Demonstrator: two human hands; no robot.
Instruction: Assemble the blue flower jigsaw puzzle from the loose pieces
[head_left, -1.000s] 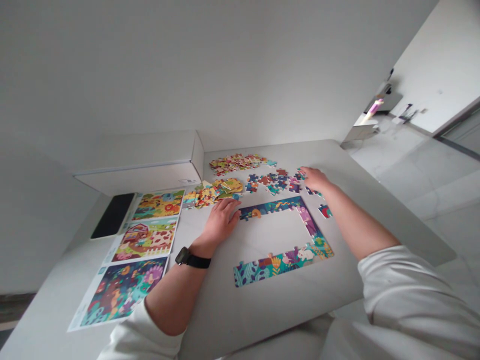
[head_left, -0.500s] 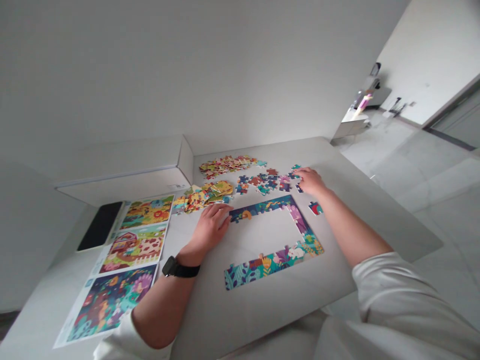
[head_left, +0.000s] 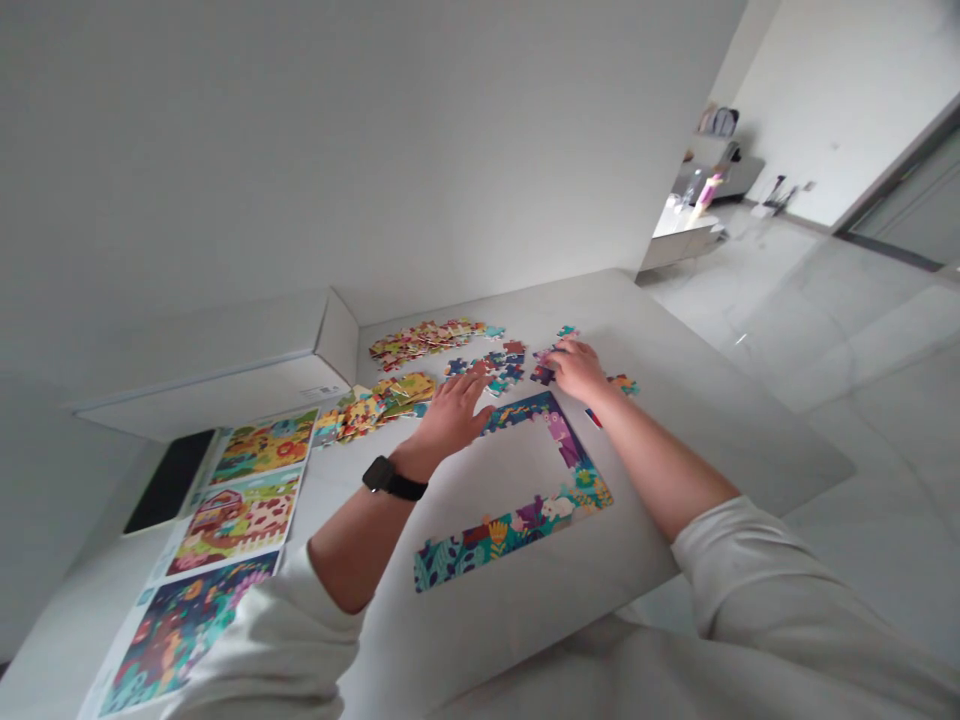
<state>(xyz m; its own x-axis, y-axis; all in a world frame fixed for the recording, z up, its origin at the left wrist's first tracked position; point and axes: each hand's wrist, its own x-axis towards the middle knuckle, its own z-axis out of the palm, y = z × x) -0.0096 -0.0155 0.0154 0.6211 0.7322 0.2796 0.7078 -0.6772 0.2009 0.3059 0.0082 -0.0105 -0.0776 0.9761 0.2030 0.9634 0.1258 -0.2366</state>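
My left hand [head_left: 454, 408] is open, palm down and fingers stretched, over the top strip of a partly joined jigsaw puzzle [head_left: 452, 563], hiding its left end. Its fingertips reach the near side of a cluster of dark loose puzzle pieces [head_left: 513, 372]. Farther right, my right hand [head_left: 579, 372] bends its fingers down with the tips together on a purple puzzle piece [head_left: 545, 357]. A teal piece [head_left: 568, 331] lies just beyond that hand. An orange and teal piece [head_left: 623, 384] lies right of the wrist, and a red piece [head_left: 594, 418] shows partly beside the forearm.
Yellow pieces [head_left: 375, 408] and a reddish pile [head_left: 420, 342] lie behind and left of the joined strips. A white box [head_left: 202, 360] stands against the wall. Printed picture sheets [head_left: 234, 520] and a black-screened device [head_left: 169, 481] lie at the left.
My left hand has moved right and farther away, toward the dark pieces. My right hand has shifted left onto the purple piece. An orange and teal piece now shows beside my right wrist.
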